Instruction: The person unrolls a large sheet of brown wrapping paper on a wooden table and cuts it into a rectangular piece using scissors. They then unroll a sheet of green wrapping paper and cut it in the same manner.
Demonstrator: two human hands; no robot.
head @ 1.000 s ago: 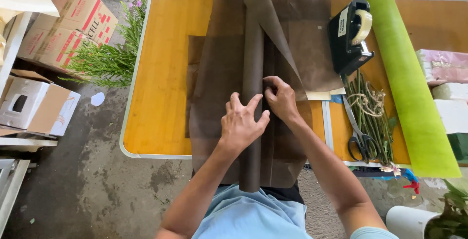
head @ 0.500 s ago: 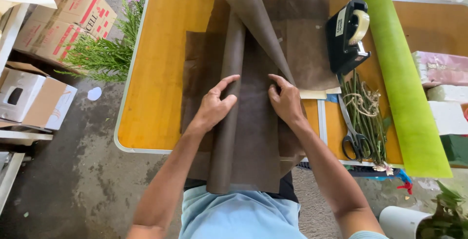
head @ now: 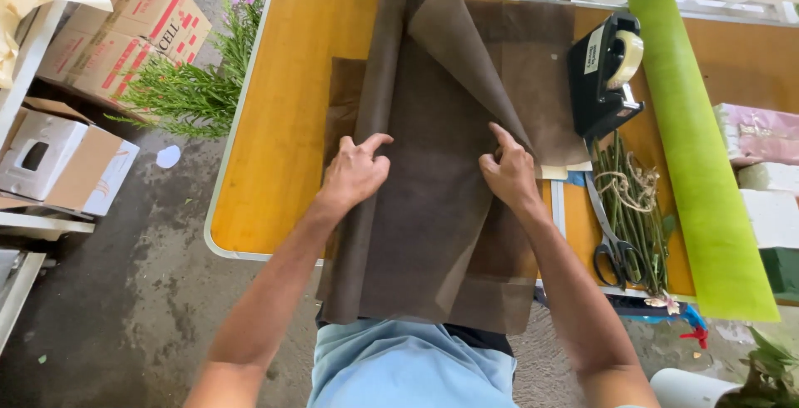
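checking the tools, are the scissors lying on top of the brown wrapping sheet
No, the scissors lie on the bare table beside the cut stems, to the right of the brown sheet.

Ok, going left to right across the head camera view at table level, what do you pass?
Cardboard boxes → green foliage → left hand on the rolled brown sheet → right hand → black tape dispenser → bundle of stems → green roll.
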